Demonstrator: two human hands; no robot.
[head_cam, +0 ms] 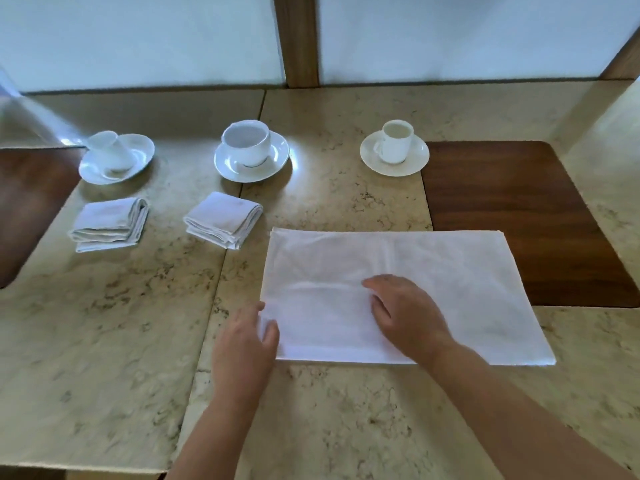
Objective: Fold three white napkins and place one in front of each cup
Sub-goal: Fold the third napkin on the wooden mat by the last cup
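While two small folded white cloth napkins already lie in place, a third large white rectangular cloth napkin [433, 271] is spread flat on the beige marble-patterned stone table [104, 341], its right part overlapping a dark brown wooden inset panel [519, 209].

Item: left hand [244, 351]. Rests at the near left corner of the large napkin, fingers loosely curled over its edge; whether cloth is pinched between them cannot be told.

Item: right hand [405, 313]. Lies palm down on the middle of the large napkin, fingers spread apart and flat, gripping nothing.

Item: left folded napkin [109, 225]. Lies on the table just in front of the tilted white cup on its white saucer [116, 157].

Item: middle folded napkin [223, 220]. Lies just in front of the wide white cup on its round white saucer [251, 150].

Item: small white handled cup on a white saucer [394, 147]. Stands upright at the right, beyond the far edge of the large napkin and apart from it.

Item: pale wall panels with a brown wooden post [299, 39]. Stand behind the table.
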